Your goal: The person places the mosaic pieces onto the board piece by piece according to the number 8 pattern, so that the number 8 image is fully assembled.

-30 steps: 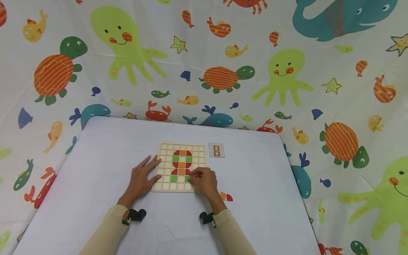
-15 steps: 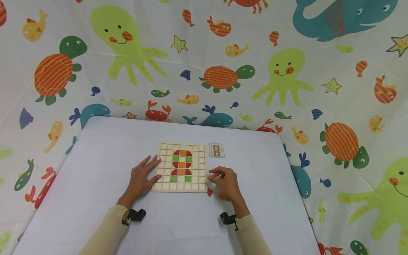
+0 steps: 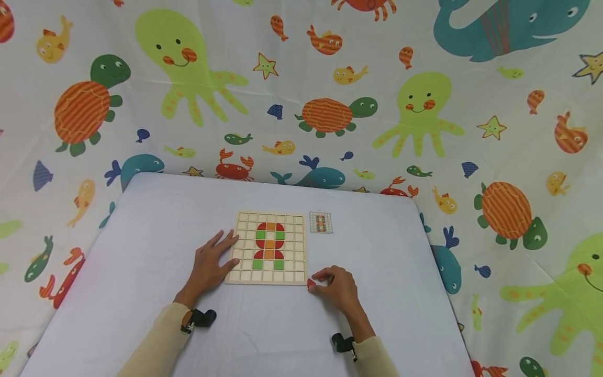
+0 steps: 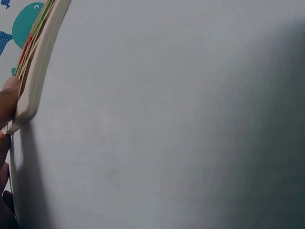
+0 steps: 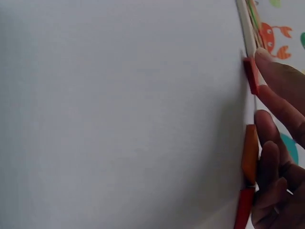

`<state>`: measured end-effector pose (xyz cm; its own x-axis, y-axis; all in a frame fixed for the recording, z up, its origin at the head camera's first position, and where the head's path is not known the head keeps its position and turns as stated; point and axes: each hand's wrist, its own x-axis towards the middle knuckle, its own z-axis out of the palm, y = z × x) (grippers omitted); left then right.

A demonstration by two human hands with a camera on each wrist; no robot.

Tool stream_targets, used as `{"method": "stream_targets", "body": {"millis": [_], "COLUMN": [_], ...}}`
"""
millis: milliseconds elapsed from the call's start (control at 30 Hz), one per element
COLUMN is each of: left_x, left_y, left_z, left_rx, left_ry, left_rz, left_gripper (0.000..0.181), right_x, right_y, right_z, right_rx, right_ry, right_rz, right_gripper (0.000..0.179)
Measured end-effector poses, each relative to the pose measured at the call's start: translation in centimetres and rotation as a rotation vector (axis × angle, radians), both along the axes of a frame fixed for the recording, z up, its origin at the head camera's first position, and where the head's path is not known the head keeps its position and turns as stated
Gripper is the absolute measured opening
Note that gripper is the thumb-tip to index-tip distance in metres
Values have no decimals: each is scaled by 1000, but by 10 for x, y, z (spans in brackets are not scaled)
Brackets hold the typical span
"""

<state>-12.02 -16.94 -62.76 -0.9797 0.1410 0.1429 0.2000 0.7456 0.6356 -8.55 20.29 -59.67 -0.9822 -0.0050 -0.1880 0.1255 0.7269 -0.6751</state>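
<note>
A square wooden grid board [image 3: 294,251] lies on the table, with red, orange and green pieces set in its middle columns. My left hand [image 3: 210,262] rests at the board's left edge with its fingers spread; the left wrist view shows a fingertip [image 4: 10,86] on the board's rim. Just off the board's near right corner, my right hand [image 3: 340,289] pinches a small red rounded piece [image 3: 310,283] between thumb and index finger. That red piece [image 5: 251,75] is low at the tabletop in the right wrist view. The right hand's other fingers are curled.
A small pattern card [image 3: 321,222] lies right of the board's far corner. In the right wrist view, an orange piece [image 5: 249,155] and another red piece [image 5: 244,207] lie under the curled fingers. White cloth [image 3: 400,251] covers the table; a sea-animal curtain [image 3: 282,78] hangs behind.
My right hand has left a green piece on the board, moved right, then come down to the loose red piece and taken hold of it. The left hand stays at the board's edge.
</note>
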Motion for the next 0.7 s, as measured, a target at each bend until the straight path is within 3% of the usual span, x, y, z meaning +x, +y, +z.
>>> {"method": "stream_targets", "body": {"millis": [300,700], "left_x": [0,2], "left_y": [1,1], "left_z": [1,0], "left_rx": [-2,7], "left_ry": [-35,12], "left_rz": [0,6], "left_gripper": [70,68], "right_x": [6,9], "right_y": [0,0], "right_z": [0,-3], "right_rx": [78,60], "right_ry": [65,109], "right_rz": [10,-32], "right_gripper": [20,20]}}
